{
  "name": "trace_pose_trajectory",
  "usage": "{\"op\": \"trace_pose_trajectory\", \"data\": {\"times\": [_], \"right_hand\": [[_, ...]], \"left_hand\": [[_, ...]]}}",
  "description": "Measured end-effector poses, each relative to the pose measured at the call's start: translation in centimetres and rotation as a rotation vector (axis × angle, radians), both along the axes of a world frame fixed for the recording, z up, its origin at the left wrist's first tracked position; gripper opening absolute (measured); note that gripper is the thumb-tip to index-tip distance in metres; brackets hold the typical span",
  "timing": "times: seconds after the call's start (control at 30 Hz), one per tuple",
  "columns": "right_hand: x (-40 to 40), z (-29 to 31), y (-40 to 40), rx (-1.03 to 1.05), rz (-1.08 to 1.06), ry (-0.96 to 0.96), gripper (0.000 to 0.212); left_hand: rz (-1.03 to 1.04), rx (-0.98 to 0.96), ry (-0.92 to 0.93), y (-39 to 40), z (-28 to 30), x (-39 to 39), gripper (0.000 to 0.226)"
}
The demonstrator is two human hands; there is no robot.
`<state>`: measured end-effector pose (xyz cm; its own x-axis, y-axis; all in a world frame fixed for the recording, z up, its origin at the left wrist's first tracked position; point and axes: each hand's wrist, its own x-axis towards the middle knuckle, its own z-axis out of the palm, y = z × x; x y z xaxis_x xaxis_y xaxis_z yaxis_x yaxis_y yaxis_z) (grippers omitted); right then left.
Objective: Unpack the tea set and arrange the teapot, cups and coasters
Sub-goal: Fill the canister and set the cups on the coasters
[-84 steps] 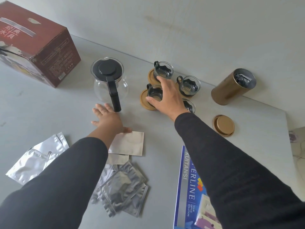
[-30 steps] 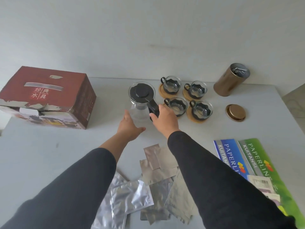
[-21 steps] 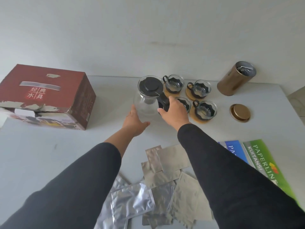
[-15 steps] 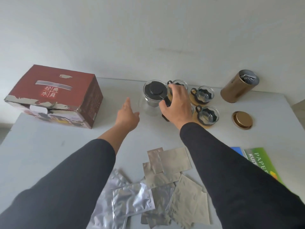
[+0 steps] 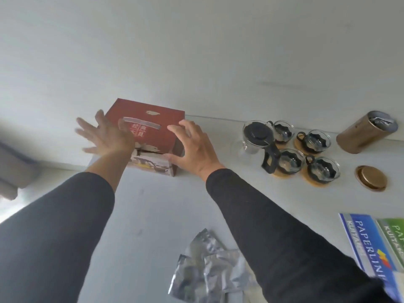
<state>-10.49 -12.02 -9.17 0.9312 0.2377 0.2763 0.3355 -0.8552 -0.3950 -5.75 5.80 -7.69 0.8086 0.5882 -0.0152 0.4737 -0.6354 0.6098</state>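
**Open grip on both sides, reaching for the box**

Nothing held in either grip: left hand spread flat with fingers straight, at the left edge of the red box; right hand open too, fingers loosely fanned, at the box's right front corner. Contact with the cardboard cannot be told for certain through the motion blur.

Box upright on the tabletop, torn along its front face, against the wall.

To the right of the box, well apart: glass teapot with black lid and handle, standing just beside four glass cups, each seated on its own round coaster in a two-by-two cluster. Farther right of the box, a gold canister lying tilted, its gold lid off and flat nearby. In front of the box, nearer the camera, crumpled foil packets; to their right, blue and green paper packs.

By the look of it, arranging largely done: pot, cups and coasters all out and grouped. Likely left: clearing the box and the loose packaging.
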Motion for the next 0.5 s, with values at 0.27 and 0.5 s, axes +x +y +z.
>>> {"op": "trace_pose_trajectory", "data": {"times": [0.27,0.5], "right_hand": [[3.3,-1.8,3.5,0.023,-0.169,0.034,0.031],[7.9,-1.5,3.3,-0.005,-0.300,0.107,0.037]], "left_hand": [[-0.170,-0.246,0.088,1.7,-1.6,1.9,0.055],[-0.293,-0.361,0.052,0.9,-2.4,5.2,0.067]]}}
